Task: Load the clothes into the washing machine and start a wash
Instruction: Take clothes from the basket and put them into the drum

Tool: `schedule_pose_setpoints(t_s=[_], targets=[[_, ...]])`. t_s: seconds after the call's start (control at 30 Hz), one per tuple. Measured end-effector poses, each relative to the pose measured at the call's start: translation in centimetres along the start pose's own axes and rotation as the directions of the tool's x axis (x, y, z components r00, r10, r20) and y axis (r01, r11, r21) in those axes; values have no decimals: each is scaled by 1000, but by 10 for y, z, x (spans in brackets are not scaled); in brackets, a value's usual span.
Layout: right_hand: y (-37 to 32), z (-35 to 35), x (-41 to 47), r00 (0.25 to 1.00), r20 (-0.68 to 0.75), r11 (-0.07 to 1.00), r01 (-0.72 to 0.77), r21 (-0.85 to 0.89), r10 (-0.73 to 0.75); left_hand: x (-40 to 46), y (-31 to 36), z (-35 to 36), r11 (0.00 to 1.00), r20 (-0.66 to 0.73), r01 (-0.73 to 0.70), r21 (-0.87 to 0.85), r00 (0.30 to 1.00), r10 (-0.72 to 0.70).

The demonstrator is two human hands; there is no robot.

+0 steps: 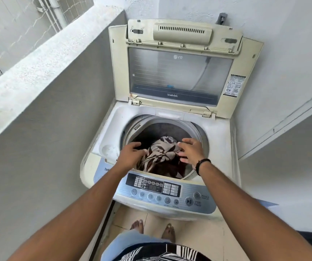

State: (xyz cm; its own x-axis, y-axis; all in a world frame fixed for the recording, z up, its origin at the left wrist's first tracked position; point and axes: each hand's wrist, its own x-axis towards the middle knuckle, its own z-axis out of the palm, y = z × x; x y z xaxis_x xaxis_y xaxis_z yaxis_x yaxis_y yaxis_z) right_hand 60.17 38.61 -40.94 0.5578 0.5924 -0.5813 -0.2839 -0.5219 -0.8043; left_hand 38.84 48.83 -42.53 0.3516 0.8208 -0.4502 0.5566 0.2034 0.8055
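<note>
Patterned clothes [160, 153] in drum, both hands' grip seemingly loose, touching

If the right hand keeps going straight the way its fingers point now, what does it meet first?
Most likely the patterned cloth bunched in the drum. The right hand points left and slightly down, fingers spread at the cloth's right edge. Depth is unclear, so whether it touches already cannot be told; the left hand lies beyond.

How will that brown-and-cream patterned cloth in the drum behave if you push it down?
The brown-and-cream patterned cloth is bunched in loose folds, so it will probably crumple rather than resist. It looks thin, so likely light. Between the left hand and right hand, it may spring back above the drum rim.
</note>
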Motion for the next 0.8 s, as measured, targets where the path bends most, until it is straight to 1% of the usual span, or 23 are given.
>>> schedule_pose_setpoints(t_s=[0.1,0.17,0.27,0.4,0.53,0.6,0.7,0.77,0.8], targets=[[10,-9,-14,1000,-4,1000,17,26,-17,-23,0,14,995,-54,-51,-85,997,46],[16,-17,-27,999,6,996,41,74,-42,-40,4,26,984,-74,-92,-150,994,81],[24,-27,-51,996,-22,985,86,152,-84,-64,13,48,970,-34,-146,-192,989,142],[33,-47,-91,981,-123,949,179,261,-151,-94,27,72,956,105,-152,-253,978,183],[50,-77,-138,938,-311,910,258,325,-155,-117,30,84,952,206,-191,-240,948,242],[68,-91,-166,898,-421,898,285,334,-128,-131,27,91,955,276,-193,-226,927,252],[110,-102,-209,836,-548,891,275,362,-36,-159,12,111,970,405,-151,-192,888,219],[149,-104,-237,805,-592,888,245,388,36,-182,-6,131,981,511,-130,-147,839,188],[170,-104,-252,792,-606,891,221,397,74,-194,-18,142,987,573,-121,-110,804,162]])
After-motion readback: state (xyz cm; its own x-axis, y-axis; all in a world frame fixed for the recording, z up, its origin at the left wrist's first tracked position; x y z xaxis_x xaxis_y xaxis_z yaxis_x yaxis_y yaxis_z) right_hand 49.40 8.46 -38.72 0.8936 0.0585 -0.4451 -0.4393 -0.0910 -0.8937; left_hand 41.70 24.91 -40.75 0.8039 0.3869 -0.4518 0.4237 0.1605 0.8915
